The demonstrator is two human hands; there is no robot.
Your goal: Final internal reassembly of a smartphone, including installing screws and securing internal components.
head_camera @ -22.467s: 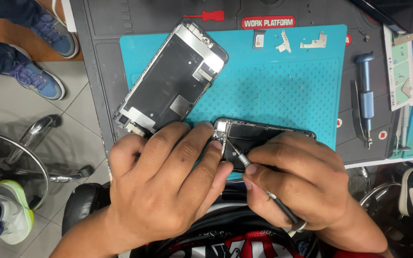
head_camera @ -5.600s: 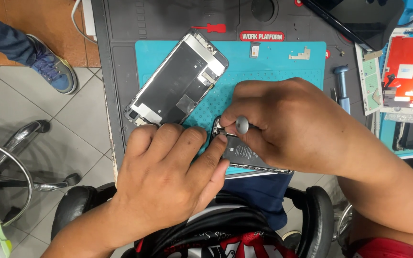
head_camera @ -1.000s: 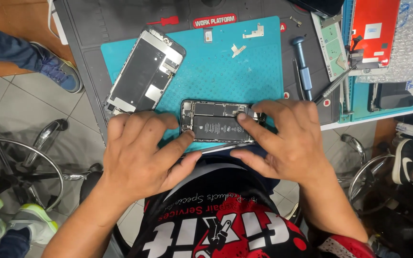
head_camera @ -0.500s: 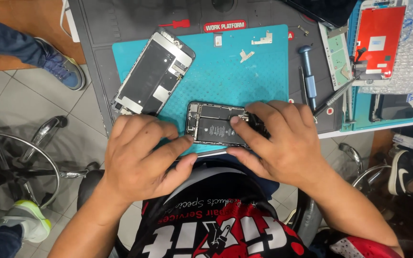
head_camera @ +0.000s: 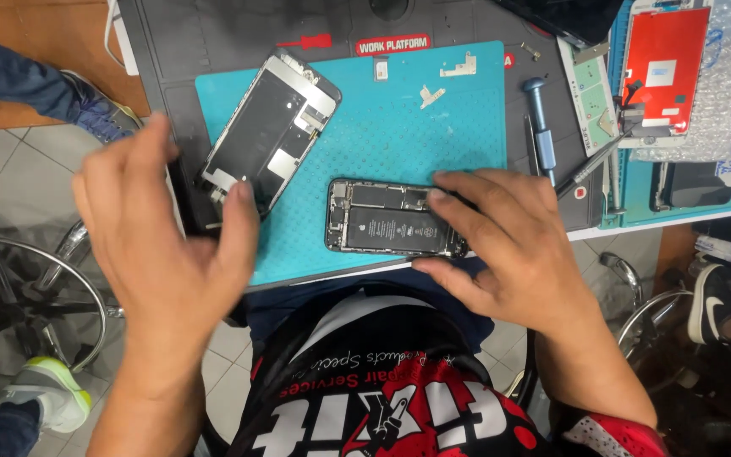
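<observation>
A person's left hand [head_camera: 167, 245] hovers open, fingers spread wide, over the left edge of a teal work mat [head_camera: 382, 127], its index fingertip just beside the lower end of a detached screen assembly [head_camera: 268, 131] lying tilted, back side up. At centre, an opened phone body [head_camera: 391, 218] (battery and circuit board exposed) lies flat near the mat's front edge. The right hand [head_camera: 509, 245] rests on its right end, fingers along the top edge and thumb at the bottom, pinning it. A blue screwdriver [head_camera: 541, 140] lies farther right.
</observation>
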